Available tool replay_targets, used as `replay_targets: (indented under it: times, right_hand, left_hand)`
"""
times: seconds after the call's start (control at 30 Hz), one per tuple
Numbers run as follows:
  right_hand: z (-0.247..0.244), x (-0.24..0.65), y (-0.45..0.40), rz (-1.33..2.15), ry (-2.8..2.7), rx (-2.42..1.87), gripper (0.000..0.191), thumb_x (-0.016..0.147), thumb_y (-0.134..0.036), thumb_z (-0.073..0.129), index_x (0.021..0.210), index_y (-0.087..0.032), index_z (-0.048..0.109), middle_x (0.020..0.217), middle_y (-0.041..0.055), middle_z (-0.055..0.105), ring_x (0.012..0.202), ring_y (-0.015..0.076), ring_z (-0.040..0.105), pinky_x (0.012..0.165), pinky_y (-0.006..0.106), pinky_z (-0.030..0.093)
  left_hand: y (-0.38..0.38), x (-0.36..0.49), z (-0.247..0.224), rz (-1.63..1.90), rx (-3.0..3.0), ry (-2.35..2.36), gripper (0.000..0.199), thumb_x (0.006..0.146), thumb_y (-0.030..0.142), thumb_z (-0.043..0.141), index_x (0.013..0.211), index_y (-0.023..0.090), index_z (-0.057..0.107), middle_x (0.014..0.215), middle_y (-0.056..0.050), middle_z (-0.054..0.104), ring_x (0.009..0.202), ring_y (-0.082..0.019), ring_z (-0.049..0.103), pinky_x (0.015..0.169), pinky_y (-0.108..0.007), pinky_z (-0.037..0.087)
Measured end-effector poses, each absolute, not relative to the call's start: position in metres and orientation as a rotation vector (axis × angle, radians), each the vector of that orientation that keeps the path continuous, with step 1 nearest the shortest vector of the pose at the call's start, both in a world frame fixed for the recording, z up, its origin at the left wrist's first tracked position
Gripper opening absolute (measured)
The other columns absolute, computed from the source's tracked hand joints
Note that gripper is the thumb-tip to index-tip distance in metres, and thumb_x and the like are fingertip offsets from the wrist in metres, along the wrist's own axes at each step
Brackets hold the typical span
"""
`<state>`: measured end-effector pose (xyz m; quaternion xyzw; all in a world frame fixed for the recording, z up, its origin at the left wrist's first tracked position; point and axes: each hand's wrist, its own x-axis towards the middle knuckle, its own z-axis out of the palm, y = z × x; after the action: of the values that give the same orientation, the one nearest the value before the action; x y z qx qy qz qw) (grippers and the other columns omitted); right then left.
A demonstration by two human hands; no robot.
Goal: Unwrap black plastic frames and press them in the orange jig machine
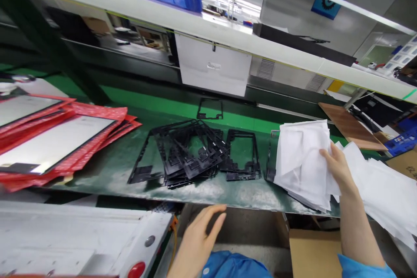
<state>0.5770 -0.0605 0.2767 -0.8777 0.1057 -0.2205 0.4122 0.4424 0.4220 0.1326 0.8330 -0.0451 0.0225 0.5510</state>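
My right hand [339, 167] is at the right edge of a stack of thin white sheets [302, 160], its thumb on top and fingers closed around the edge of a sheet. A black frame [271, 158] shows from under the stack's left side. My left hand [202, 234] hangs in front of the bench edge, fingers curved and thumb apart, with nothing in it. Beyond it lies a messy pile of thin black rectangular frames [192, 152], with a smaller group of black frames [243, 173] to its right.
More white sheets [387, 191] spread at the right. Flat panels in red bubble wrap [114, 115] are stacked at the left of the green bench [195, 195]. One frame [210, 117] lies farther back. A white machine [130, 234] with a red button stands front left; a shelf [228, 30] crosses above.
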Motion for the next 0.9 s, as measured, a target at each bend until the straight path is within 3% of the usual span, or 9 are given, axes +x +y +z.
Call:
replay_targets:
  times: [0.13, 0.3, 0.4, 0.47, 0.5, 0.6, 0.7, 0.77, 0.9]
  right_hand:
    - [0.308, 0.574, -0.042, -0.468, 0.1, -2.215, 0.048, 0.091, -0.056, 0.071, 0.131, -0.029, 0.071, 0.132, 0.0092, 0.076, 0.124, 0.0375, 0.07, 0.102, 0.049, 0.06]
    - [0.328, 0.573, -0.02, -0.285, 0.028, -2.155, 0.047, 0.091, -0.059, 0.078, 0.125, -0.027, 0.072, 0.112, 0.0091, 0.078, 0.104, 0.0345, 0.074, 0.082, 0.041, 0.064]
    - [0.331, 0.573, -0.015, -0.147, 0.034, -2.044, 0.057, 0.092, -0.061, 0.079, 0.138, -0.03, 0.068, 0.119, 0.0089, 0.078, 0.103, 0.0342, 0.076, 0.075, 0.039, 0.065]
    - [0.33, 0.576, -0.01, -0.101, 0.05, -2.017, 0.057, 0.092, -0.064, 0.078, 0.137, -0.03, 0.067, 0.12, 0.0087, 0.079, 0.103, 0.034, 0.076, 0.074, 0.039, 0.065]
    - [0.33, 0.579, -0.007, -0.104, 0.062, -2.015, 0.055, 0.093, -0.066, 0.077, 0.134, -0.03, 0.067, 0.117, 0.0085, 0.079, 0.1, 0.0333, 0.076, 0.073, 0.038, 0.065]
    - [0.327, 0.593, 0.013, -0.148, 0.079, -2.04, 0.054, 0.092, -0.074, 0.073, 0.12, -0.03, 0.063, 0.094, 0.0051, 0.076, 0.078, 0.0279, 0.072, 0.061, 0.035, 0.059]
    - [0.328, 0.612, 0.044, -0.177, -0.005, -2.124, 0.055, 0.091, -0.08, 0.068, 0.109, -0.03, 0.056, 0.066, -0.0045, 0.058, 0.053, 0.0184, 0.05, 0.045, 0.028, 0.037]
    - [0.333, 0.626, 0.068, -0.173, -0.123, -2.181, 0.055, 0.092, -0.081, 0.067, 0.103, -0.029, 0.055, 0.063, -0.0072, 0.05, 0.051, 0.0148, 0.04, 0.046, 0.026, 0.028]
    - [0.352, 0.647, 0.111, -0.028, -0.318, -2.304, 0.049, 0.097, -0.076, 0.061, 0.099, -0.028, 0.055, 0.064, -0.0077, 0.045, 0.054, 0.0137, 0.035, 0.05, 0.026, 0.026]
  left_hand:
    - [0.345, 0.502, 0.137, -0.225, 1.396, -0.005, 0.056, 0.088, 0.068, 0.081, 0.126, 0.027, 0.077, 0.145, -0.016, 0.073, 0.132, -0.038, 0.069, 0.122, -0.055, 0.049]
    - [0.272, 0.581, 0.122, -0.177, 1.198, 0.071, 0.089, 0.078, 0.074, 0.088, 0.142, 0.018, 0.063, 0.159, -0.03, 0.058, 0.139, -0.039, 0.065, 0.117, -0.053, 0.052]
    - [0.254, 0.601, 0.123, -0.136, 1.105, 0.051, 0.089, 0.077, 0.081, 0.086, 0.134, 0.015, 0.066, 0.125, -0.024, 0.078, 0.105, -0.032, 0.076, 0.101, -0.048, 0.058]
    - [0.252, 0.601, 0.126, -0.108, 1.035, 0.032, 0.083, 0.079, 0.085, 0.081, 0.12, 0.014, 0.071, 0.098, -0.016, 0.081, 0.077, -0.024, 0.073, 0.084, -0.042, 0.059]
    - [0.253, 0.598, 0.128, -0.094, 0.996, 0.031, 0.079, 0.08, 0.086, 0.079, 0.113, 0.014, 0.073, 0.094, -0.014, 0.08, 0.072, -0.022, 0.071, 0.079, -0.039, 0.058]
    - [0.258, 0.591, 0.131, -0.068, 0.857, 0.07, 0.075, 0.085, 0.085, 0.075, 0.111, 0.015, 0.075, 0.11, -0.016, 0.08, 0.089, -0.024, 0.075, 0.079, -0.036, 0.059]
    - [0.27, 0.591, 0.133, -0.077, 0.723, 0.133, 0.077, 0.088, 0.086, 0.071, 0.129, 0.02, 0.073, 0.131, -0.016, 0.078, 0.116, -0.029, 0.075, 0.094, -0.04, 0.062]
    - [0.281, 0.592, 0.135, -0.089, 0.662, 0.163, 0.078, 0.089, 0.086, 0.07, 0.136, 0.023, 0.072, 0.142, -0.014, 0.075, 0.133, -0.032, 0.069, 0.103, -0.043, 0.06]
    - [0.307, 0.593, 0.144, -0.119, 0.606, 0.167, 0.068, 0.09, 0.082, 0.073, 0.129, 0.026, 0.077, 0.15, -0.01, 0.072, 0.151, -0.036, 0.056, 0.12, -0.047, 0.054]
